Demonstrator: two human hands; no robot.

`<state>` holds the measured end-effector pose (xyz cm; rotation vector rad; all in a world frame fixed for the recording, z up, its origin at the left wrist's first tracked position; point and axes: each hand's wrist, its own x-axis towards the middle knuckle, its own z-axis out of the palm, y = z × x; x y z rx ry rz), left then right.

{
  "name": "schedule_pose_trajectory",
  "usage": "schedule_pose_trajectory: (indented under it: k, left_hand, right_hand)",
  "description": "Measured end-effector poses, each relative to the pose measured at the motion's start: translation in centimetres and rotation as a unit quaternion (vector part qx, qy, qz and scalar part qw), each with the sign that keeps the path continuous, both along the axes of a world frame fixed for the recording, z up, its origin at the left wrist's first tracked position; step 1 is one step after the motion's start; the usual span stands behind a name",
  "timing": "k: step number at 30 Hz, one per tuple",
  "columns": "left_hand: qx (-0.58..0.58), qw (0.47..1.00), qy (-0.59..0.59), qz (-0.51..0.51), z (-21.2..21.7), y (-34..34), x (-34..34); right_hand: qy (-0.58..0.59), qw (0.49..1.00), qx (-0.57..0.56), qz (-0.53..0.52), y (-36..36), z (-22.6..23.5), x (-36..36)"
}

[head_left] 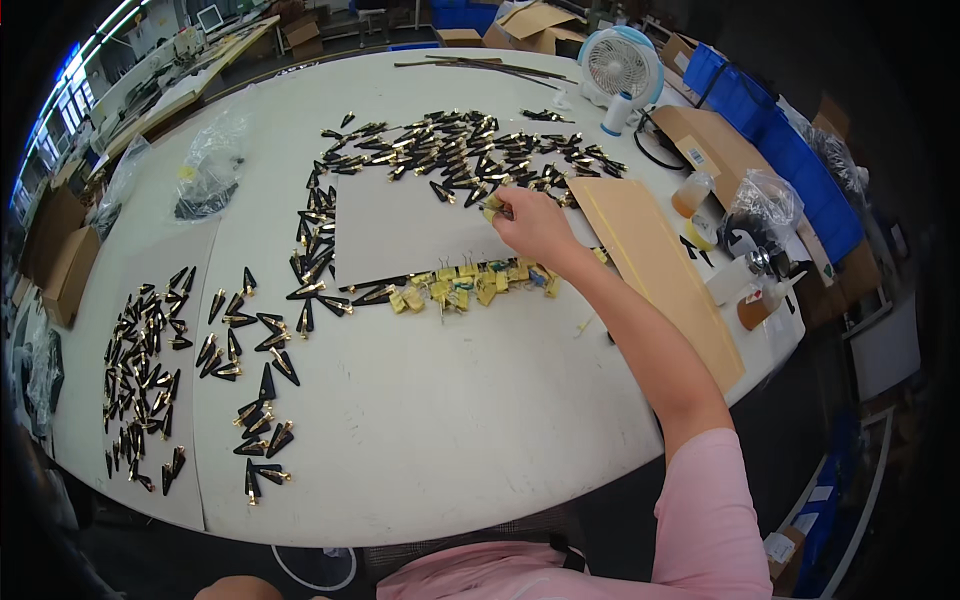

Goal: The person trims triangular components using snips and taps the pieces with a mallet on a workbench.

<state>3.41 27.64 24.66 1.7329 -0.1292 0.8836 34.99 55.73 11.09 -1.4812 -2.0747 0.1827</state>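
A yellow clip [491, 208], or what looks like one, is pinched between the thumb and fingers of the right hand [536, 226], above the far part of the grey board [400, 225] and just beside the heap of black clips [440, 145]; the left hand is not in view, so its state cannot be told. More yellow clips [488, 288] are lined up along a dark strip [372, 284] at the near edge of the board. For this step, the grip is best kept to the fingertips, so that the jaws of the yellow clip are left free and its mouth can be seen past the fingers. As the black clips are crowded and cross one another, one is best singled out at the rim of the heap, where its neighbours are less likely to be dragged along. The wrist should be carried high enough for the forearm to be cleared of the yellow row beneath it, since pieces could be knocked askew there. A light, even squeeze is probably enough, and scraping of the gold parts is best avoided
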Motion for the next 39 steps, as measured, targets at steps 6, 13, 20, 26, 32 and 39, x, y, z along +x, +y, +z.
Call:
schedule_pose_trajectory:
  k: [6,13,20,26,32,39]
  left_hand:
    - [-0.208,0.894,0.045,0.394,-8.2,3.8,3.7]
    - [-0.158,0.861,0.182,0.449,-13.7,6.5,6.4]
    - [-0.386,0.827,0.058,0.404,-14.8,5.6,3.8]
    - [-0.443,0.791,0.090,0.411,-16.0,0.5,6.4]
    - [-0.458,0.768,0.091,0.438,-15.6,-0.6,5.8]
    - [-0.540,0.727,-0.026,0.422,-15.8,-1.5,6.9]
  right_hand:
    - [-0.120,0.991,0.010,-0.065,5.9,-3.4,-3.8]
    - [-0.090,0.993,0.071,0.000,2.0,0.7,-5.2]
    - [-0.032,0.968,-0.045,0.244,-19.7,3.4,-6.7]
    - [0.034,0.951,-0.129,0.280,-23.9,0.6,-5.6]
    - [0.080,0.954,-0.109,0.268,-24.5,-0.5,-6.9]
    - [0.242,0.947,-0.172,0.126,-27.7,-2.3,-8.0]
